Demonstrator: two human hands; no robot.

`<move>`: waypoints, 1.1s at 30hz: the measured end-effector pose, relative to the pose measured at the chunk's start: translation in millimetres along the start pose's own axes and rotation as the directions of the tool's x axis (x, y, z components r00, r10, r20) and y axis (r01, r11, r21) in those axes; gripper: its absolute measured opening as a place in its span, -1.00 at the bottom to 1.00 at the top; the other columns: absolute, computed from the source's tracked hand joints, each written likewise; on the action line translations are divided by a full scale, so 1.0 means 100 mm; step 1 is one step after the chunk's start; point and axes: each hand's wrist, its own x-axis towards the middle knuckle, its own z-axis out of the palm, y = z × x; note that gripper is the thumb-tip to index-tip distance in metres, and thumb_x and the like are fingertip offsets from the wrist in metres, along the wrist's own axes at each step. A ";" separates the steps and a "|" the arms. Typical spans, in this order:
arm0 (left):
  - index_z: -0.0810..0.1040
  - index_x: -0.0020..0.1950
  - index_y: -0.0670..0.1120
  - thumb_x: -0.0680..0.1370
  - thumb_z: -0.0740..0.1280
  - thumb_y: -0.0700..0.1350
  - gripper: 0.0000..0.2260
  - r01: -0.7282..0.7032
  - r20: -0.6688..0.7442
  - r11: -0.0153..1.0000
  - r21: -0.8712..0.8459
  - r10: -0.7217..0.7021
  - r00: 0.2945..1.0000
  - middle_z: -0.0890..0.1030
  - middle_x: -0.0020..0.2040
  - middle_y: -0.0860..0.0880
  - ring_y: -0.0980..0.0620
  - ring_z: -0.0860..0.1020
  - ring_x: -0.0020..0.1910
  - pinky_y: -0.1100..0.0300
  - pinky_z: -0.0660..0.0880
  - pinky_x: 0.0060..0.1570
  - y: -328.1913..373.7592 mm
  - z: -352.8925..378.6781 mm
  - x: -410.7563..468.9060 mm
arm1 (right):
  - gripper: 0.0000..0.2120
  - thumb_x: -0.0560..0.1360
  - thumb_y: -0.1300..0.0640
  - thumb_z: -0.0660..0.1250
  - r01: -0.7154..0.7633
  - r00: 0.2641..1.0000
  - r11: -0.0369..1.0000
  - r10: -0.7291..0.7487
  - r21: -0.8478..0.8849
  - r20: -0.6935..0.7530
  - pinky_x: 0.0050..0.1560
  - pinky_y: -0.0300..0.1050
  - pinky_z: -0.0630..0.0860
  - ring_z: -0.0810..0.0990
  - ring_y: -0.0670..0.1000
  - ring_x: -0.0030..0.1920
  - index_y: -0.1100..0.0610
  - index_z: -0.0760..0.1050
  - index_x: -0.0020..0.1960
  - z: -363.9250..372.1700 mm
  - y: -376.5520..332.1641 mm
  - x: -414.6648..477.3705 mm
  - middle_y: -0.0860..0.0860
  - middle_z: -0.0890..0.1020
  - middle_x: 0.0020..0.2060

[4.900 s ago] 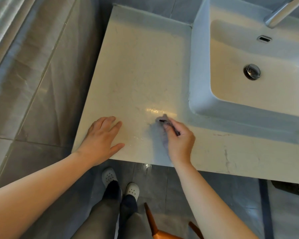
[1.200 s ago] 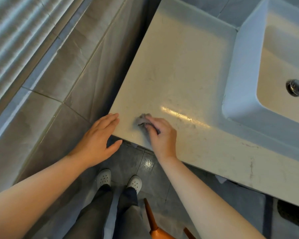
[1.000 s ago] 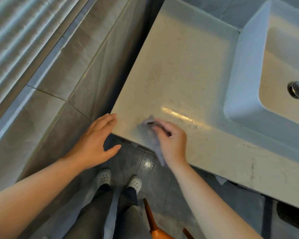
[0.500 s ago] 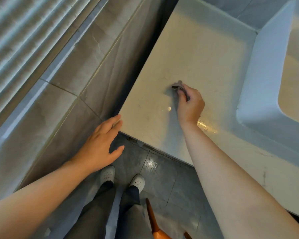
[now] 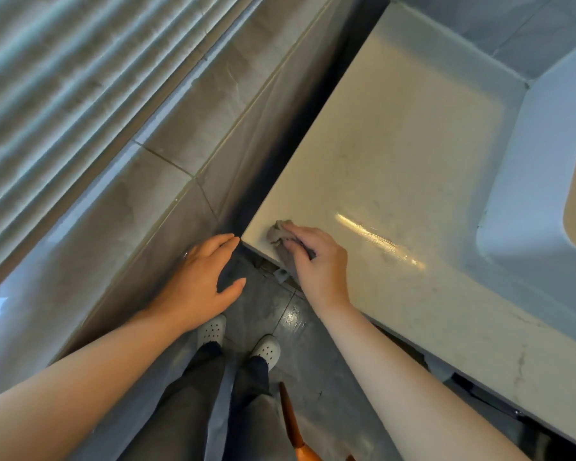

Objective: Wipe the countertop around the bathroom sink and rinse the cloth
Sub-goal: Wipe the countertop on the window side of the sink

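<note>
Right hand at near left corner of desk, fingers curled over grey cloth, holding it against the surface. Cloth bunches out past the fingertips toward the corner; 1 flap hangs over the front edge. Left hand off the desk, fingers straight, holding nothing, tips just beside the corner

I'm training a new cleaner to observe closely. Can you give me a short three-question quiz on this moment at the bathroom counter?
1. True or false: the left hand grips the cloth.
2. Where on the countertop is the cloth? A) at its front left corner B) in its middle C) at its back edge
3. Fill in: part of the cloth hangs over the countertop's front ____.

Key: 1 false, the right hand grips it; 2 A; 3 edge.
</note>
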 end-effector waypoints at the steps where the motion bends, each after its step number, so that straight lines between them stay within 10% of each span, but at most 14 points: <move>1: 0.21 0.51 -0.07 0.52 0.28 0.10 -0.39 0.020 0.001 1.000 -0.011 -0.020 1.000 0.24 0.47 0.03 0.02 0.24 0.42 0.23 0.17 0.35 -0.02 0.01 -0.02 | -0.75 0.48 0.27 0.36 -0.044 0.997 0.999 0.042 0.032 0.060 0.08 -0.45 0.42 0.57 -0.23 0.03 0.11 0.62 0.13 -0.04 -0.03 -0.10 -0.08 0.66 0.00; 12: 0.24 0.49 -0.07 0.52 0.32 0.06 -0.41 0.134 0.005 0.987 -0.094 -0.134 0.991 0.27 0.47 0.01 0.05 0.29 0.40 0.21 0.25 0.35 -0.08 0.03 -0.13 | -0.77 0.51 0.20 0.33 -0.071 0.965 0.997 0.064 -0.018 -0.256 -0.02 -0.56 0.36 0.60 -0.09 0.02 0.12 0.62 0.14 -0.32 -0.01 1.29 -0.04 0.66 -0.02; 24: 0.25 0.49 -0.09 0.53 0.33 0.04 -0.42 0.162 -0.011 0.980 -0.114 -0.165 0.986 0.30 0.45 -0.01 0.08 0.31 0.38 0.37 0.16 0.27 -0.13 -0.02 -0.23 | -0.77 0.52 0.20 0.32 0.213 0.977 0.967 -0.209 -0.137 0.041 0.05 -0.42 0.41 0.58 -0.10 0.00 0.13 0.60 0.16 0.43 -0.13 0.72 0.02 0.68 -0.01; 33: 0.29 0.47 -0.11 0.52 0.34 0.05 -0.43 0.146 0.008 0.988 -0.045 -0.146 0.989 0.36 0.41 -0.04 0.03 0.36 0.36 0.29 0.23 0.30 -0.16 -0.05 -0.39 | -0.77 0.47 0.30 0.36 -0.005 0.971 0.996 -0.015 0.084 0.239 0.04 -0.45 0.44 0.58 -0.30 0.00 0.14 0.63 0.09 0.26 -0.30 -0.03 -0.17 0.64 -0.05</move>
